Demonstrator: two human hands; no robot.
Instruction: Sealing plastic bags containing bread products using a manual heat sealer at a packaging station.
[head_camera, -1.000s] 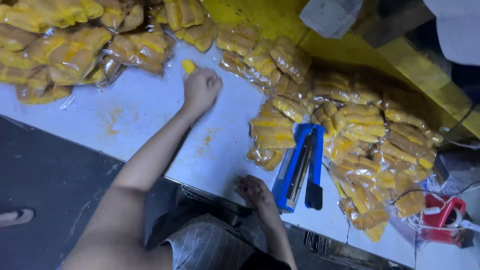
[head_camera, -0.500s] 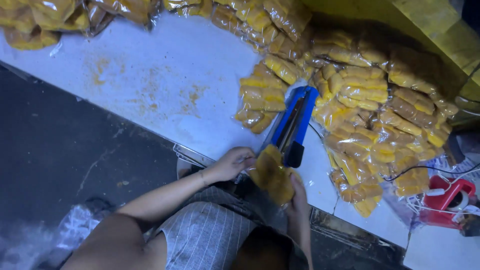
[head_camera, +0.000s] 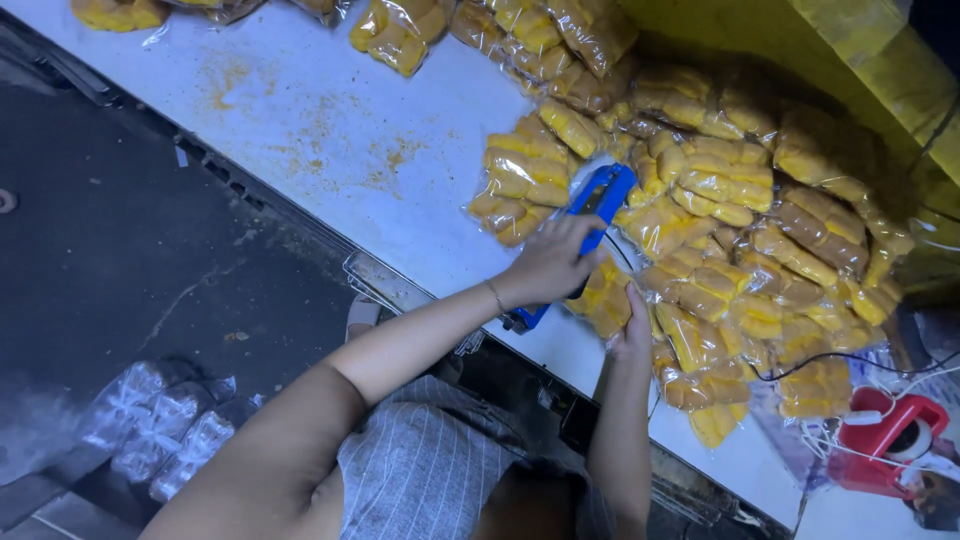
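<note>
Seen from above, a person works at a white counter (head_camera: 330, 130) dusted with yellow crumbs. The left hand (head_camera: 548, 262) presses down on the blue sealing tool (head_camera: 590, 215), its grip closed over the tool's long, hard plastic arm. Just right of that grip, the right hand (head_camera: 633, 330) holds a small clear bag of yellow snacks (head_camera: 605, 295), fingers closed on the bag's lower edge, with the bag's top reaching under the tool. The bag is thin, shiny film, crinkled, and filled with short, finger-shaped pieces.

Beyond both hands lies a loose heap of sealed bags (head_camera: 740, 210) of the same kind, glossy and slippery-looking, crowding right up against the tool. More bags (head_camera: 400, 40) lie at the far edge of the counter. Well to the right of the grip stands a red tape dispenser (head_camera: 890, 440) with white cords around it.

The risks look like these: the right fingers sit close to the pressing arm and could be pinched; the slick film could slide out and seal crooked; a piece caught in the seam could spoil the closure; neighbouring bags could get nipped.
</note>
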